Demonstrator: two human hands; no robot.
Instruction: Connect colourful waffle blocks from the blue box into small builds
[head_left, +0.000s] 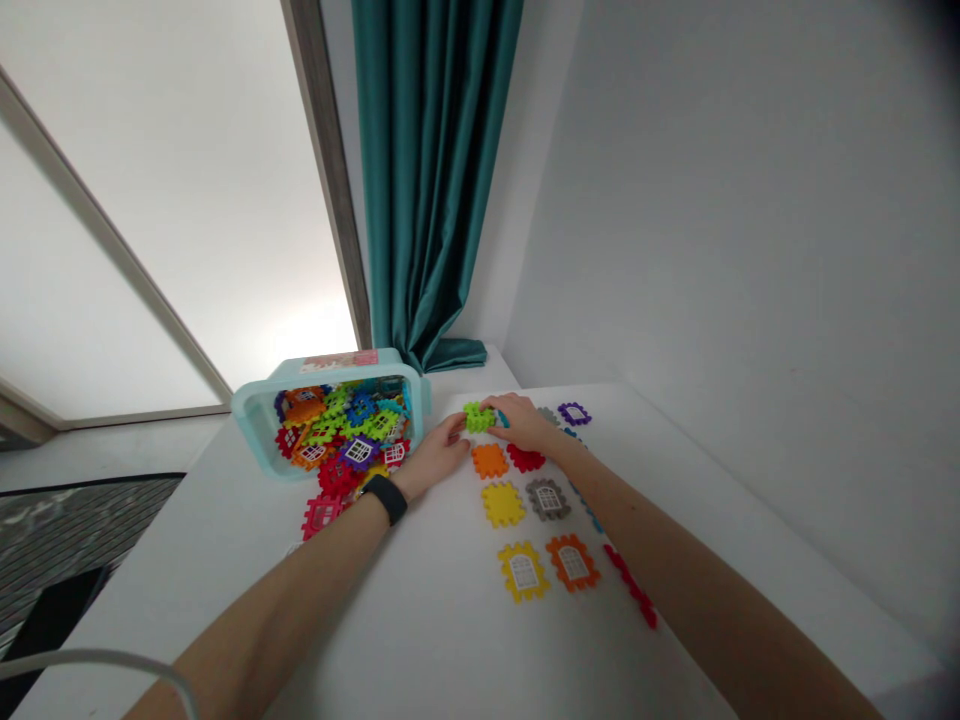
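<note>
A light green interlocking plastic tile [478, 417] sits between my two hands at the far end of rows of tiles. The fingers of my left hand [444, 448] curl against its left edge. From the other side my right hand [523, 421] grips its right edge, with a bit of teal showing under the fingers. Nearer me lie an orange tile [490, 461], a red tile [525, 458] partly under my right hand, a yellow tile [502, 504] and a grey window tile [548, 499]. Closest are a yellow window tile [523, 572] and an orange window tile [573, 563].
A pale blue tub [259, 425] lies tipped on its side at the left, with mixed tiles spilling out past a pink tile [323, 515]. Beyond my right hand is a purple tile [574, 413]. A teal curtain [427, 180] hangs behind the white table [420, 620].
</note>
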